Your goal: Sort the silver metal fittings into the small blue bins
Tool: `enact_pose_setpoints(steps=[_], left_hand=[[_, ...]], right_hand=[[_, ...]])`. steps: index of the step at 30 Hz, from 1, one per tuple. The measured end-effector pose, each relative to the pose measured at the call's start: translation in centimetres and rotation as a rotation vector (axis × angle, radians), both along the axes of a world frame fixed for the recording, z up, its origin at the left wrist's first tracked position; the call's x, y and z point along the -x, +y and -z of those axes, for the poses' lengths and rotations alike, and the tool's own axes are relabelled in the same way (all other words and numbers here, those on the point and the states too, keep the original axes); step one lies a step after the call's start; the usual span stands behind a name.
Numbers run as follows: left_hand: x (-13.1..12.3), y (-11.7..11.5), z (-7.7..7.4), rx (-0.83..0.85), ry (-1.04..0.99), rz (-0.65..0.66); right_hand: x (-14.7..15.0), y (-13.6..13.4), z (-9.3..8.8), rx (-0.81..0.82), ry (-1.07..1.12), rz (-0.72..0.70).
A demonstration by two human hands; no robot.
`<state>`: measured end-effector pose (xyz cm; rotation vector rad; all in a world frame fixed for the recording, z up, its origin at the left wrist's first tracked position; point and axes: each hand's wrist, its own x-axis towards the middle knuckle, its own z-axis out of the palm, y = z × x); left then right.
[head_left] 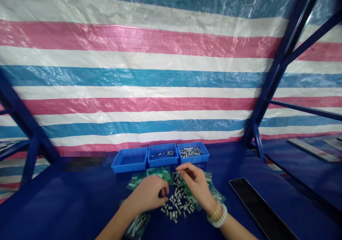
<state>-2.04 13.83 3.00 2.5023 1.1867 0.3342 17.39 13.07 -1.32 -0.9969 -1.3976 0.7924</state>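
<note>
Head view: fasteners (177, 201) lie between left hand (146, 194) and right hand (192, 181).

Your blue bench (66, 204) carries three blue plastic trays (162, 161), green plastic bags (136, 181), loose steel fasteners (176, 206), and a black flat panel (260, 209).

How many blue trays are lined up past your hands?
3, side by side in a row: the left blue tray, the middle blue tray with a few metal fasteners, and the right blue tray with many more. None looks hidden.
</note>
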Motion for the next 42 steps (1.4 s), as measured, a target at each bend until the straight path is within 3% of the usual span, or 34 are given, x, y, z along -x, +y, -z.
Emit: enact_pose_setpoints(steps=[8, 20, 29, 36, 42], left_hand=[[-0.8, -0.6, 1.6, 0.015, 0.089, -0.028], [-0.6, 0.8, 1.4, -0.013, -0.178, -0.088], [-1.9, 0.9, 4.5, 0.011, -0.278, -0.043], [-1.4, 1.1, 3.2, 0.010, -0.522, -0.136], [-1.1, 1.2, 2.6, 0.127, -0.748, -0.173]], right_hand=[[0.3, -0.4, -0.3, 0.002, 0.009, -0.008], [0.4, -0.5, -0.2, -0.019, -0.058, -0.011], [0.5, -0.5, -0.2, -0.012, -0.075, -0.024], [0.3, -0.5, -0.7, -0.030, -0.074, -0.010], [0.6, -0.7, -0.5, -0.106, -0.136, -0.051]])
